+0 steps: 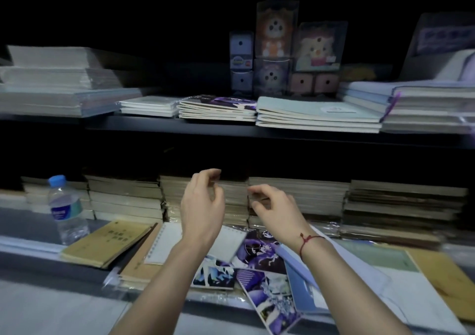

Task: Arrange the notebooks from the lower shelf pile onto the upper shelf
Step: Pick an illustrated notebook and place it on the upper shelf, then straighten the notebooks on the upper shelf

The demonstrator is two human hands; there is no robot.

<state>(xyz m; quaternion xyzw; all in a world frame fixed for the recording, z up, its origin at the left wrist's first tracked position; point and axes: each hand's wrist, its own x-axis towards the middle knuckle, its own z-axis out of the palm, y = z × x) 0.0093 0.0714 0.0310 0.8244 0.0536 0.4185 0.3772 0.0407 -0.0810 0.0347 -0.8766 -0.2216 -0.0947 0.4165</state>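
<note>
Purple-covered notebooks (pixel 259 255) lie loose and overlapping at the front edge of the lower shelf (pixel 30 231), together with a tan notebook (pixel 105 243) and a white spiral notebook (pixel 167 242). This is the pile to be moved. Neat stacks already occupy the upper shelf (pixel 167 127), including a purple-covered stack (pixel 218 107) and a pale green stack (pixel 316 114).

Both hands hover above the pile and hold nothing. The left hand (pixel 203 206) has its fingers (pixel 210 174) loosely curled, thumb close to the fingertips. The right hand (pixel 277 206) has its fingers (pixel 254 192) curled downward, also with no contents.

Judged step: between transfers, reaching for the next notebook. The next move calls for lowering one hand onto a top cover in the pile, gripping a free edge, lifting it free of the overlapping neighbours, and matching it to the like stack above. A water bottle (pixel 64 208) stands toward the left end of the lower shelf, well apart from both hands.
</note>
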